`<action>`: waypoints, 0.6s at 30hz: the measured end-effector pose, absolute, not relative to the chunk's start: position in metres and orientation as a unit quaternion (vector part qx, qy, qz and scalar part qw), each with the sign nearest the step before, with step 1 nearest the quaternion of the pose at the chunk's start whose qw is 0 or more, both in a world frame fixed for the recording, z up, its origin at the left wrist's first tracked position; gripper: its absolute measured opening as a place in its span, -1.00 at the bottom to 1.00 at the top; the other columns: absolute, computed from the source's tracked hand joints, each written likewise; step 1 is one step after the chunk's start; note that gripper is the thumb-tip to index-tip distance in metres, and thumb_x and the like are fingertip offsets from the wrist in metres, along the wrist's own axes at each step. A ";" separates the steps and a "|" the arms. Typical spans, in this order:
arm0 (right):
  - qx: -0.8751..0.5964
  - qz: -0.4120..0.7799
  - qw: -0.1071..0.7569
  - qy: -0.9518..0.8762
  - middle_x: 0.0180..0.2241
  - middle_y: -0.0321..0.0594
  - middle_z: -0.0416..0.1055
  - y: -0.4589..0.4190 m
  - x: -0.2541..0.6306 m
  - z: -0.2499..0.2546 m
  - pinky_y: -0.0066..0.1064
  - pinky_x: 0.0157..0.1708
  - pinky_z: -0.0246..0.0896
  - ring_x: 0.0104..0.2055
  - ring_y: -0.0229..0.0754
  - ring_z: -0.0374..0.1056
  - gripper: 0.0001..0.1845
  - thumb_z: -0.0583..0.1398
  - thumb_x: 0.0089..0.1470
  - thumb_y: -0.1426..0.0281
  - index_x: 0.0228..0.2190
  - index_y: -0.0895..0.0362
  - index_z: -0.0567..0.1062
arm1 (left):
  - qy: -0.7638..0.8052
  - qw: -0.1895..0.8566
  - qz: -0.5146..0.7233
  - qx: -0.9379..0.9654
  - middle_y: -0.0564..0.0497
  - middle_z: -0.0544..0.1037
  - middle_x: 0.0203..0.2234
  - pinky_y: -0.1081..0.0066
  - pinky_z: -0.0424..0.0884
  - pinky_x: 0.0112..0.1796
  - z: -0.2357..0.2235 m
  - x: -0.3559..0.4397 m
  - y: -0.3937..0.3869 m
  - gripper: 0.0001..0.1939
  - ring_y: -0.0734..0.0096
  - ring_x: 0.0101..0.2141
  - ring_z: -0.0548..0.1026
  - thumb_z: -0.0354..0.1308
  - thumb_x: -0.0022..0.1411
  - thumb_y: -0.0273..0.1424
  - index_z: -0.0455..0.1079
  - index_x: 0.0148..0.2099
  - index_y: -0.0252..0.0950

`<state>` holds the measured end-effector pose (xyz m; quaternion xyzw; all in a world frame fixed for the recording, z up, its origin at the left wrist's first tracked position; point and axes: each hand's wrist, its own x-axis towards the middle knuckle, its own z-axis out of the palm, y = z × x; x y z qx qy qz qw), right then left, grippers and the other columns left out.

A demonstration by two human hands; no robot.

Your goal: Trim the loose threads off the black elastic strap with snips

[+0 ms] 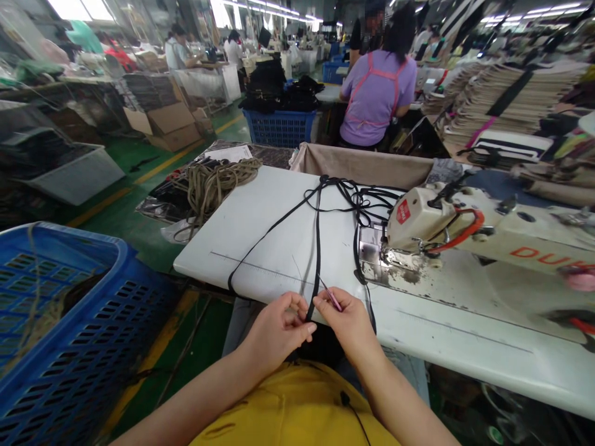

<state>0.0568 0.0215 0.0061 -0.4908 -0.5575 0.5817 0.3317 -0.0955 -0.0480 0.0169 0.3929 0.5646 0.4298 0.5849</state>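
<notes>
A narrow black strap (318,241) runs down the white table (260,217) towards me, its near end at the table's front edge. My left hand (284,322) has its fingers curled round that end, thumb and fingertips close together. Just to the right, my right hand (346,317) pinches the same strap. Tucked in the right hand is a slim pointed tool with a pink handle (333,300); its thin metal tip points up and left, and its exact kind is unclear. More black strap (357,198) lies in loose loops farther back, with lengths hanging over the front edge.
Right of my hands stands a sewing machine (465,229) with a metal plate under its needle. A bundle of khaki cords (218,183) lies at the table's left edge. A blue basket (93,322) is at lower left. Ahead, a person in purple (379,93) sits facing away.
</notes>
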 end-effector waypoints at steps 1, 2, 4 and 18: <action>-0.492 0.579 0.332 -0.560 -0.60 -0.39 0.20 0.021 0.057 0.006 -0.41 -0.47 -0.04 -0.50 -0.25 0.07 -0.71 0.30 -0.04 0.16 -0.55 0.12 0.48 | 0.573 0.578 0.425 0.396 0.12 0.41 -0.43 0.47 0.37 -0.48 0.016 -0.095 -0.048 -0.77 0.44 -0.49 0.53 0.26 0.09 -0.41 0.29 -0.22 -0.27; -0.491 0.576 0.331 -0.563 -0.60 -0.38 0.21 0.020 0.057 0.007 -0.41 -0.47 -0.03 -0.50 -0.25 0.08 -0.71 0.29 -0.04 0.16 -0.55 0.12 0.48 | 0.578 0.573 0.421 0.400 0.13 0.40 -0.46 0.47 0.37 -0.48 0.015 -0.095 -0.047 -0.80 0.42 -0.49 0.53 0.24 0.10 -0.40 0.29 -0.23 -0.27; -0.488 0.570 0.327 -0.575 -0.58 -0.37 0.27 0.018 0.060 0.009 -0.41 -0.46 0.01 -0.49 -0.23 0.12 -0.72 0.28 -0.01 0.15 -0.51 0.12 0.51 | 0.584 0.565 0.418 0.406 0.12 0.41 -0.51 0.45 0.36 -0.49 0.014 -0.095 -0.046 -0.83 0.38 -0.50 0.52 0.20 0.13 -0.36 0.30 -0.24 -0.28; -0.356 0.819 0.289 -0.344 -0.65 -0.53 -0.05 0.014 0.056 0.010 -0.52 -0.61 -0.31 -0.60 -0.40 -0.26 -0.60 0.41 -0.01 0.09 -0.37 0.20 0.56 | 0.538 0.605 0.454 0.372 0.07 0.47 -0.41 0.48 0.29 -0.39 0.017 -0.092 -0.049 -0.85 0.49 -0.45 0.41 0.27 0.11 -0.46 0.38 -0.25 -0.31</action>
